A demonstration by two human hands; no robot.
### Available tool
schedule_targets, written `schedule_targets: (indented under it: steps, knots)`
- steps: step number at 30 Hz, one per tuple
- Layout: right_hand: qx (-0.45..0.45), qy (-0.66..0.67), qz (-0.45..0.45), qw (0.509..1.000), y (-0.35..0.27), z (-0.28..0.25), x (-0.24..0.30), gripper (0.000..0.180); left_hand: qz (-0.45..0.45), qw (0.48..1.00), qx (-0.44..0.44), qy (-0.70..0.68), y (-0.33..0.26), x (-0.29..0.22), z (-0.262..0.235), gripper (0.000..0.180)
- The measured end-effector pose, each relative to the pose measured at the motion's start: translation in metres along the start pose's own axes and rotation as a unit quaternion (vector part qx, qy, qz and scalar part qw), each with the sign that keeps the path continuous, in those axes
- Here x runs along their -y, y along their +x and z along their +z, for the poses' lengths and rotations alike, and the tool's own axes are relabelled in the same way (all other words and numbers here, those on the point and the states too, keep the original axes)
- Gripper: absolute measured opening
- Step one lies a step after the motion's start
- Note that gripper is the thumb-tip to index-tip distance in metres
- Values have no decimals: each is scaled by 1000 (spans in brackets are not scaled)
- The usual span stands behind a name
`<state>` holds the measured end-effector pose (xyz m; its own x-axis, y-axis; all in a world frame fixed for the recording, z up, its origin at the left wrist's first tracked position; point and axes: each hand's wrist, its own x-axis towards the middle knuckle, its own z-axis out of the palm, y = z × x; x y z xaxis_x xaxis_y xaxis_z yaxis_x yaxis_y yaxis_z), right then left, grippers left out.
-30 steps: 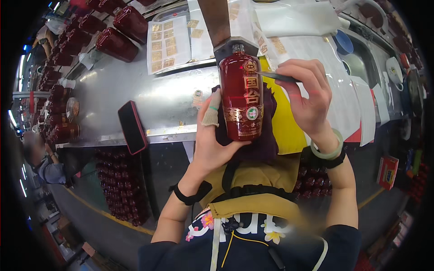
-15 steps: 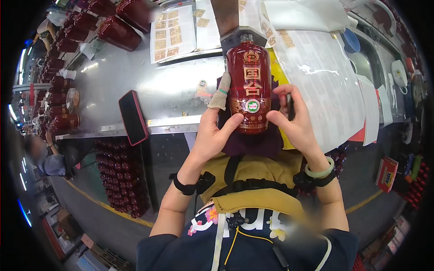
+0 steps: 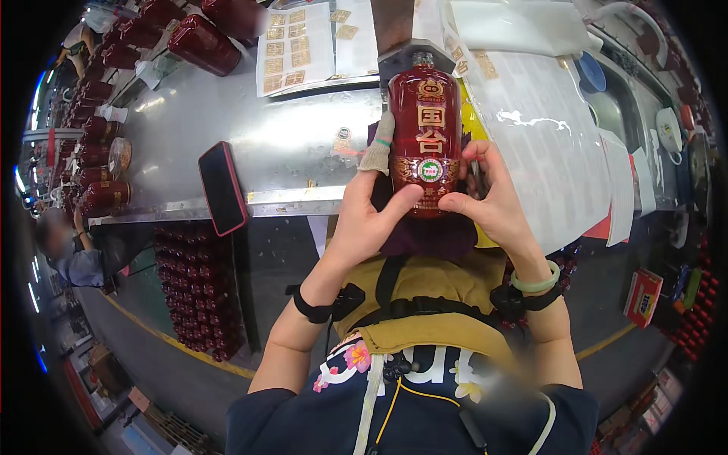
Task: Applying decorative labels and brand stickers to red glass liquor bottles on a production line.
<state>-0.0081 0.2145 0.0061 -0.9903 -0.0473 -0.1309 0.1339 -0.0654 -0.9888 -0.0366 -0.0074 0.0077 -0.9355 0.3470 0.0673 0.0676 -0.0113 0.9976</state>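
Note:
A dark red bottle (image 3: 426, 98) with gold lettering and a small round green-and-white label (image 3: 430, 170) lies tilted back in front of me, its neck pointing away. My left hand (image 3: 371, 208) holds its lower left side, the thumb laid across the front below the round label. A knitted finger cover (image 3: 377, 148) sits on that hand's forefinger, along the bottle's side. My right hand (image 3: 493, 197) grips the lower right side, thumb on the bottle's front edge and fingers curled. Something dark and narrow shows by those fingers; its kind is unclear. Dark purple cloth (image 3: 425, 241) lies under the bottle's base.
Left on the metal table (image 3: 288, 144) lies a phone (image 3: 223, 188). Sheets with gold stickers (image 3: 294, 49) lie beyond it. White sheets (image 3: 546, 144) cover the right side. More red bottles (image 3: 203, 44) stand at far left; another person (image 3: 80, 258) is at the left edge.
My left thumb has slid further right across the bottle's front. The right thumb has come in closer onto its lower edge. The whole view has shifted slightly.

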Motion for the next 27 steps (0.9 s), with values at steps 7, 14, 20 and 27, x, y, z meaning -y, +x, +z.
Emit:
schedule_targets:
  steps: [7, 14, 20, 27]
  knots:
    - [-102, -39, -92, 990, -6, 5, 22, 40, -27, 999, 6, 18, 3, 0, -3, 78]
    - [15, -423, -441, 791, -39, 3, 23, 23, -23, 998, 63, 6, 6, -7, -14, 81]
    - [-13, -423, -431, 797, -37, 3, 38, 32, -18, 996, 77, 28, 5, -1, -18, 83]
    - [69, -447, -449, 771, -43, 16, 39, 32, -14, 998, 63, -3, 6, 8, -18, 86]
